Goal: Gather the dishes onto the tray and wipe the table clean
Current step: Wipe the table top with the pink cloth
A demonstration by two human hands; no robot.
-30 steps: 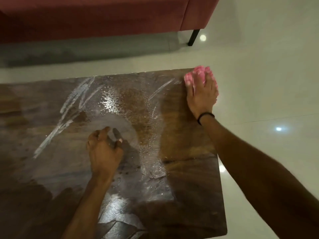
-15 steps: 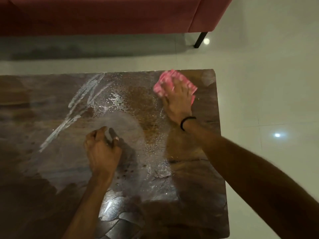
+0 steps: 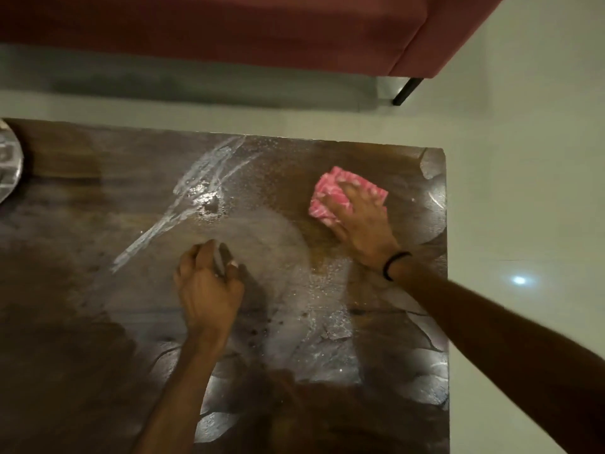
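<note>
My right hand (image 3: pixel 358 224) presses flat on a crumpled pink cloth (image 3: pixel 330 194) near the far right part of the dark wooden table (image 3: pixel 82 322). A black band circles that wrist. My left hand (image 3: pixel 206 286) rests on the middle of the table with its fingers curled under and nothing visibly in it. Water droplets and pale wet streaks (image 3: pixel 196 198) cover the centre of the table, left of the cloth. The rim of a round silver tray or dish (image 3: pixel 9 165) shows at the far left edge; I cannot tell which it is.
A red sofa (image 3: pixel 262 31) on a black leg (image 3: pixel 406 91) stands beyond the table's far edge. Pale glossy floor tiles (image 3: pixel 523 191) lie to the right of the table's right edge, with a light reflected in them.
My right hand has slid the pink cloth from the far right corner leftward and toward me across the table. My left hand has stayed put. The view shifted, and the silver rim now shows at left.
</note>
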